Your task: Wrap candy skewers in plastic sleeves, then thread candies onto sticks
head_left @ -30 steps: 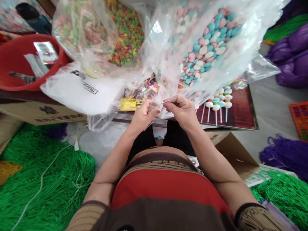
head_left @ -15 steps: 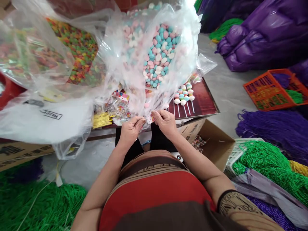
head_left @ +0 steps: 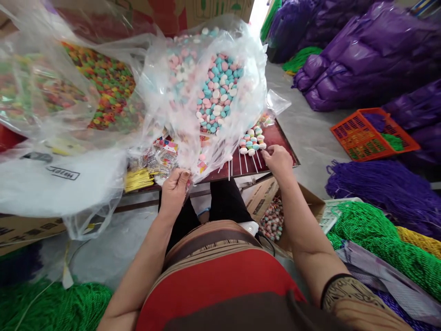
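Already, candy lollipops [head_left: 254,139] are skewered, loose candies [head_left: 217,94] are left unskewered, a clear wrapper [head_left: 190,182] is pinched by the left hand [head_left: 174,189], and the right hand's [head_left: 280,162] hold cannot be told.

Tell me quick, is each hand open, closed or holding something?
Left hand: closed, pinching what looks like a small, clear plastic packet.
Right hand: fingers curled at the pastel, rounded candies stacked on white sticks; whether it grips one cannot be told.

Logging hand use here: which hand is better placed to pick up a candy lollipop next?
Probably the right hand: it is at the candy lollipops, while the left hand pinches clear plastic farther away.
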Demonstrator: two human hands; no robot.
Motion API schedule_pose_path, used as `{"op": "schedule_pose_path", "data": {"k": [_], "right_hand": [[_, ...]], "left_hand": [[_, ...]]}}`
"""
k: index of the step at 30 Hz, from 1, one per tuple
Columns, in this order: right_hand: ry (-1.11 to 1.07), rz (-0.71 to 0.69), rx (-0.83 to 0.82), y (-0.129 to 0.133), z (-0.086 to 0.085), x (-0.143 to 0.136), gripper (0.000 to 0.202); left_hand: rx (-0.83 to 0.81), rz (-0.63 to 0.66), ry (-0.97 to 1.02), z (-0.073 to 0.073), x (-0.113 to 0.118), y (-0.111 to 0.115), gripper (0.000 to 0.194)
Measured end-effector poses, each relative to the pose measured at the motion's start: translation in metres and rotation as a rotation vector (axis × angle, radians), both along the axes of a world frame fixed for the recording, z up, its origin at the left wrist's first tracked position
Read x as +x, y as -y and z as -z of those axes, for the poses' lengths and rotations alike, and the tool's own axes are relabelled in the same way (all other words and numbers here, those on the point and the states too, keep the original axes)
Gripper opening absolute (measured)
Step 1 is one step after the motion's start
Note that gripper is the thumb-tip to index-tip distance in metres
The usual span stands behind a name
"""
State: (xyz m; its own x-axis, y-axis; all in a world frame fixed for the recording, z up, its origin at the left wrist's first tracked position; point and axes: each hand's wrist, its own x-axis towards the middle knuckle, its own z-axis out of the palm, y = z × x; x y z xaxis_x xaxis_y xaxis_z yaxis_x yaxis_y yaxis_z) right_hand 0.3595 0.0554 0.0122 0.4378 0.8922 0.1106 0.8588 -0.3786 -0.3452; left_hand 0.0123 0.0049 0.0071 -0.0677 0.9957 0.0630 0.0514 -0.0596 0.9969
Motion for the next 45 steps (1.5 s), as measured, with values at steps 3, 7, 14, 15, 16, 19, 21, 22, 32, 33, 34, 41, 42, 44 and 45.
{"op": "schedule_pose_path", "data": {"k": [3, 7, 14, 15, 16, 19, 21, 22, 32, 33, 34, 41, 42, 44, 45], "right_hand": [[0.05, 0.056, -0.11, -0.002, 0.008, 0.009, 0.023], [-0.096, 0.15, 0.033, 0.003, 0.02, 0.022, 0.018], [-0.803, 0.101, 0.526, 0.04, 0.009, 0.02, 0.024], [-0.865, 0.04, 0.55, 0.047, 0.002, 0.012, 0.026], [-0.907, -0.027, 0.55, 0.055, -0.004, 0.003, 0.026], [-0.899, -0.237, 0.438, 0.074, -0.024, -0.027, 0.02], [-0.879, -0.348, 0.389, 0.082, -0.035, -0.043, 0.015], [-0.865, -0.395, 0.385, 0.084, -0.039, -0.049, 0.013], [-0.571, -0.653, 0.394, 0.082, -0.06, -0.064, 0.008], [-0.553, -0.654, 0.387, 0.082, -0.061, -0.063, 0.009], [-0.541, -0.652, 0.379, 0.082, -0.063, -0.063, 0.008], [-0.634, -0.583, 0.326, 0.077, -0.061, -0.057, 0.011], [-0.665, -0.565, 0.325, 0.076, -0.059, -0.056, 0.012], [-0.73, -0.537, 0.335, 0.076, -0.053, -0.055, 0.015], [-0.76, -0.528, 0.338, 0.077, -0.05, -0.055, 0.016]], "left_hand": [[-0.016, -0.02, 0.088, 0.001, 0.005, -0.001, 0.048], [-0.065, -0.048, 0.251, -0.005, 0.005, -0.002, 0.05], [-0.087, -0.032, 0.417, -0.01, 0.005, -0.002, 0.05], [-0.085, -0.013, 0.429, -0.01, 0.004, -0.002, 0.05], [-0.081, 0.008, 0.437, -0.009, 0.004, -0.001, 0.05], [-0.055, 0.045, 0.433, -0.008, 0.002, 0.0, 0.048], [-0.024, 0.059, 0.411, -0.006, -0.001, 0.001, 0.046], [-0.006, 0.067, 0.4, -0.004, -0.002, 0.002, 0.045], [0.133, 0.147, 0.283, 0.003, -0.011, 0.001, 0.037], [0.137, 0.15, 0.265, 0.002, -0.012, 0.001, 0.039], [0.139, 0.153, 0.243, 0.001, -0.013, 0.0, 0.041], [0.136, 0.227, 0.138, -0.006, -0.019, -0.003, 0.045], [0.135, 0.237, 0.139, -0.005, -0.019, -0.003, 0.045], [0.135, 0.243, 0.156, -0.003, -0.019, -0.003, 0.046], [0.133, 0.24, 0.17, -0.002, -0.018, -0.002, 0.046]]}}
